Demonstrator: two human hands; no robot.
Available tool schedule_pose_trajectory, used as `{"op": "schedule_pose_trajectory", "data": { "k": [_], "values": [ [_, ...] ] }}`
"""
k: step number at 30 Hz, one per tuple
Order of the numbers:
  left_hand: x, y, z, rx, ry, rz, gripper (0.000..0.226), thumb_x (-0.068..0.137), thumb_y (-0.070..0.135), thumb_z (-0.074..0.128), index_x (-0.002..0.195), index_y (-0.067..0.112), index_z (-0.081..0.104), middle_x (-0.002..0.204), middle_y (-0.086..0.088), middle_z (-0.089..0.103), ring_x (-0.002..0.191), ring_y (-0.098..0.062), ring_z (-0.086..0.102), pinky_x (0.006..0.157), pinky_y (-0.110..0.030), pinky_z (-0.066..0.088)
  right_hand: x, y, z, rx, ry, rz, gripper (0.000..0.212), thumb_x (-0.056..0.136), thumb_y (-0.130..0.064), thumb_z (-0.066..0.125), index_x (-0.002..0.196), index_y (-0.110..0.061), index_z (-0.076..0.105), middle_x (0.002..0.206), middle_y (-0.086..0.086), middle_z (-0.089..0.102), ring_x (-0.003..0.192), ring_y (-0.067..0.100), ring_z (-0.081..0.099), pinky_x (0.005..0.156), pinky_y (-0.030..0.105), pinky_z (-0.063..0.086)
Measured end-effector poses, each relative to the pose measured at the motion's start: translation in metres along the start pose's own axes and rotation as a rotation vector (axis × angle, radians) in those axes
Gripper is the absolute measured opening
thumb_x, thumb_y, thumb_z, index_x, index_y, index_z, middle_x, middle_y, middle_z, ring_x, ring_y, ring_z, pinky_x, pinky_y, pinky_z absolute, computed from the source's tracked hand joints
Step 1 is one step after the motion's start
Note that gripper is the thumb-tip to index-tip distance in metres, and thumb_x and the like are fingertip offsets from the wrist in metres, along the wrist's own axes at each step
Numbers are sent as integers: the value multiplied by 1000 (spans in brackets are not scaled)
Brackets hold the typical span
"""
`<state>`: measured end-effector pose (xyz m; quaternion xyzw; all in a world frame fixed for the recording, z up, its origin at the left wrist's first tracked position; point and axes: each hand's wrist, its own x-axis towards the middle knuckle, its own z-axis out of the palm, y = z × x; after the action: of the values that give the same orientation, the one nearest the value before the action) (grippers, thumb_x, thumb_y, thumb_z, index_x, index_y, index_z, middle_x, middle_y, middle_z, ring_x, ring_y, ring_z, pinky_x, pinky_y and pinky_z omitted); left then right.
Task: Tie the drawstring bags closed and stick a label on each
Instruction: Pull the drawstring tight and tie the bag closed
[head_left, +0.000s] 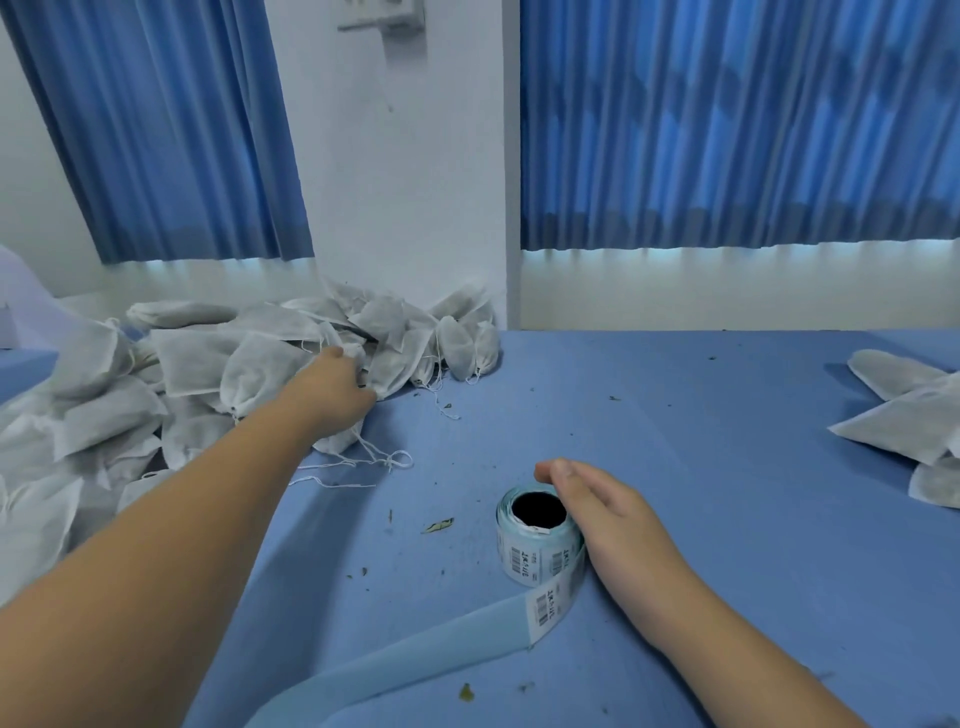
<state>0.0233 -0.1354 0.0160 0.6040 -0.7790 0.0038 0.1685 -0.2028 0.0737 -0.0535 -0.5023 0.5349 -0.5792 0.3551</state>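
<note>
Reaching my left hand (340, 382) into the pile of white drawstring bags (208, 364) at far left. Its fingers are buried among the bags, so I cannot tell the grip. Right hand (597, 512), fingers straight and relaxed, rests against the right side of the label roll (540, 551), which stands close in front of me. The roll's backing strip (415, 657) trails toward lower left. A smaller heap of bags (904, 421) lies well apart at the right edge of the blue table (701, 426).

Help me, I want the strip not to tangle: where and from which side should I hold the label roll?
Grip the label roll by its curved outer wall, from the right, where the right hand rests against it. Its core hole faces up, and its loose strip trails off to the near left, so that side is probably best left free.
</note>
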Motion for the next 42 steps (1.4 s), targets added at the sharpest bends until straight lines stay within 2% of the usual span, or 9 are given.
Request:
{"op": "schedule_pose_trajectory", "data": {
  "k": [5, 10, 16, 22, 30, 32, 35, 38, 42],
  "values": [
    [-20, 32, -33, -506, 233, 86, 35, 91, 17, 56, 125, 16, 66, 124, -5, 59, 111, -24, 59, 93, -30, 42, -4, -6, 1, 6, -1, 6, 24, 94, -46, 51, 82, -34, 68, 78, -34, 66, 75, -21, 57, 63, -2, 40],
    [-42, 72, -60, -955, 188, 80, 24, 92, 15, 56, 110, 18, 72, 83, -4, 59, 66, -16, 54, 67, -30, 41, -9, -13, -3, -7, 16, -8, 17, 95, -44, 52, 86, -39, 66, 82, -35, 66, 81, -22, 57, 63, -1, 40],
    [-79, 120, -65, -1146, 127, 82, 22, 93, 17, 56, 99, 24, 76, 77, 1, 63, 60, -10, 47, 51, -20, 35, -15, -26, -12, -3, 158, -115, 7, 92, -37, 59, 89, -35, 66, 94, -20, 67, 83, -14, 58, 67, 5, 41],
    [-137, 189, -32, -1334, 76, 138, 25, 92, 4, 53, 98, 19, 73, 86, 9, 67, 60, 3, 56, 59, -11, 42, -21, -45, -30, -3, 365, -320, 12, 93, -24, 60, 103, -29, 63, 110, -9, 63, 77, -8, 57, 67, 4, 41],
    [-185, 259, 0, -1755, -127, 34, 14, 92, -1, 53, 96, 11, 60, 79, -5, 66, 57, -6, 58, 50, -15, 46, -36, -41, -91, -124, 389, -193, 8, 92, -33, 60, 99, -38, 61, 109, -13, 65, 83, 0, 64, 77, 23, 50],
    [-189, 265, 8, -1778, -177, 4, 10, 90, 5, 61, 95, 13, 59, 74, -6, 67, 55, -9, 59, 48, -15, 44, -42, -37, -107, -180, 350, -154, 7, 87, -35, 65, 93, -38, 63, 94, -14, 69, 73, -2, 63, 68, 18, 50],
    [-191, 265, 23, -1635, -205, 21, 15, 89, 10, 63, 97, 21, 61, 74, -2, 69, 59, -11, 63, 48, -16, 46, -46, -27, -118, -209, 324, -38, 10, 81, -35, 69, 90, -30, 68, 85, -5, 72, 75, 11, 68, 67, 28, 56],
    [-191, 260, 33, -1390, -112, 145, 25, 95, 8, 51, 101, 31, 58, 75, 11, 72, 66, -9, 64, 60, -20, 50, -42, -24, -121, -213, 360, -11, 9, 87, -25, 65, 84, -20, 71, 81, -1, 73, 81, 19, 70, 76, 41, 56],
    [-192, 252, 36, -1199, 53, 241, 25, 91, 15, 48, 96, 39, 55, 86, 14, 73, 71, -10, 66, 71, -27, 53, -40, -27, -124, -185, 283, -16, 23, 95, -19, 58, 80, -12, 74, 76, 1, 74, 73, 13, 71, 70, 34, 57]
  ]
}}
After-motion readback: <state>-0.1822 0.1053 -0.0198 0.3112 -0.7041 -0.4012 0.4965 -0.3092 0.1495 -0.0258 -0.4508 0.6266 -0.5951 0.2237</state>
